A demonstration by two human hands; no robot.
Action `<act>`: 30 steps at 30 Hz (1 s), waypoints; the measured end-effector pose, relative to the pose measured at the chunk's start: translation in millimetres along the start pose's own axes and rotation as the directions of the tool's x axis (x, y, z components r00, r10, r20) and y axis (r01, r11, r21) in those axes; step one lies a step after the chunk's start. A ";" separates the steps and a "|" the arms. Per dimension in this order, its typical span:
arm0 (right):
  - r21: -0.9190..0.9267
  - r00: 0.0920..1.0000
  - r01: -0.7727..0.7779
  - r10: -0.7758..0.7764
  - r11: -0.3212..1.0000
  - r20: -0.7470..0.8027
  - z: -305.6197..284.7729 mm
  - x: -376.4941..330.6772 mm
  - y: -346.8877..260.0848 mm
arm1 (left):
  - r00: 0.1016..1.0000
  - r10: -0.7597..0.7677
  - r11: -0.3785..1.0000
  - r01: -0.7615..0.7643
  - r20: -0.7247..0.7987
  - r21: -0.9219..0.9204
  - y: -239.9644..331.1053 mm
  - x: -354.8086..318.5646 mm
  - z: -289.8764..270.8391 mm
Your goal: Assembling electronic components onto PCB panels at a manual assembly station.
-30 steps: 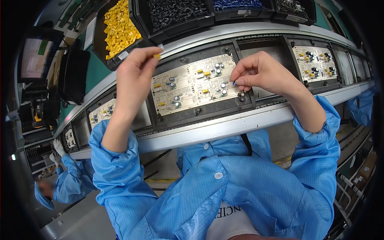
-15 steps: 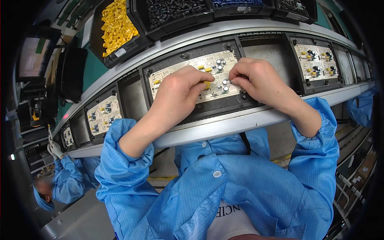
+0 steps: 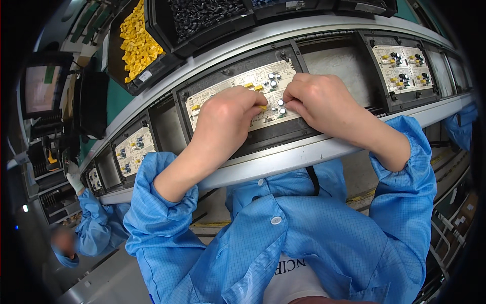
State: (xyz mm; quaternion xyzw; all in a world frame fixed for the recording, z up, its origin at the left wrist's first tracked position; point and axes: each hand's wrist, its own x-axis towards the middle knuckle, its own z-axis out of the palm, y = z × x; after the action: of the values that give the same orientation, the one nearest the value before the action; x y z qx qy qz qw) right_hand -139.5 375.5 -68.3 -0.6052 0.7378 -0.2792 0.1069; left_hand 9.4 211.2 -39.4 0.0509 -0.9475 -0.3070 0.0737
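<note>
In front of me a pale circuit board (image 3: 202, 96) lies in a black frame on the rail line. My left hand (image 3: 223, 114) is over its middle, thumb and forefinger pinched on a yellow block-shaped component (image 3: 262, 108) at the board's surface. My right hand (image 3: 324, 99) is over the board's right end. Its fingers are closed beside the round-topped capacitors (image 3: 281, 107); whatever they may hold is hidden. More yellow components (image 3: 258, 87) and upright capacitors (image 3: 272, 77) stand on the board behind my hands.
Beyond the rail (image 3: 202, 63) stand a bin of yellow components (image 3: 136, 45) and a bin of black parts (image 3: 205, 17). Framed boards sit to the left (image 3: 134, 149) and right (image 3: 402, 68). At far left are a monitor (image 3: 45, 86) and a co-worker's blue sleeve (image 3: 96, 225).
My left fingers have come down over the yellow component, covering more of it. My right hand stays beside the capacitors. The view has shifted slightly, and the co-worker's gloved hand has moved.
</note>
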 end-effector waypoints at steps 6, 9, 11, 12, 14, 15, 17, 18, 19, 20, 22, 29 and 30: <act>0.097 0.997 0.014 -0.021 0.995 0.076 -18.7 16.8 18.8 | 0.994 0.106 0.986 -0.104 -0.012 0.132 3.8 1.0 6.0; 0.155 0.998 -0.059 0.064 0.986 -0.028 -50.0 57.0 33.5 | 0.995 0.095 0.973 -0.095 0.011 0.209 10.0 2.2 4.7; 0.067 0.993 -0.097 0.101 0.993 -0.056 -62.4 84.8 38.2 | 0.995 0.093 0.962 -0.098 0.029 0.256 14.7 3.5 3.7; -0.033 0.985 -0.149 0.145 0.988 -0.093 -68.6 96.7 38.2 | 0.991 0.133 0.958 -0.132 0.011 0.254 14.3 4.1 4.0; -0.230 0.962 -0.252 0.216 0.940 -0.168 -82.1 116.9 43.8 | 0.983 0.182 0.953 -0.174 -0.009 0.246 17.2 8.5 9.3; -0.313 0.951 -0.287 0.232 0.905 -0.203 -82.7 130.0 47.1 | 0.986 0.168 0.952 -0.164 0.005 0.260 16.6 7.7 10.9; -0.401 0.938 -0.345 0.310 0.848 -0.151 -79.6 150.0 56.1 | 0.988 0.156 0.949 -0.156 0.022 0.272 16.5 7.3 12.6; -0.399 0.939 -0.343 0.308 0.850 -0.151 -76.0 155.3 60.2 | 0.986 0.166 0.946 -0.163 0.015 0.279 16.5 7.1 12.9; -0.355 0.929 -0.371 0.336 0.858 -0.157 -71.7 159.6 64.2 | 0.984 0.176 0.943 -0.171 0.007 0.285 16.5 7.0 13.6; -0.310 0.917 -0.397 0.364 0.864 -0.162 -68.0 162.9 68.7 | 0.984 0.176 0.943 -0.170 0.006 0.285 16.4 7.5 14.5; -0.283 0.916 -0.396 0.353 0.874 -0.193 -63.9 164.3 74.1 | 0.977 0.212 0.927 -0.204 0.008 0.316 14.3 9.6 17.0; -0.163 0.890 -0.453 0.454 0.876 -0.036 -74.2 167.5 65.1 | 0.966 0.251 0.899 -0.258 0.068 0.355 13.9 18.2 13.6; -0.167 0.891 -0.451 0.452 0.877 -0.036 -75.2 166.4 61.6 | 0.965 0.250 0.895 -0.263 0.083 0.359 14.1 18.7 13.0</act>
State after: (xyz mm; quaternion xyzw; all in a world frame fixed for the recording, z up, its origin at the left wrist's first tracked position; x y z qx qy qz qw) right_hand -268.8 245.1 -9.9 -0.4241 0.8794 -0.1811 0.1185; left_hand -11.9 227.3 -39.5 -0.0667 -0.9876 -0.1128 0.0860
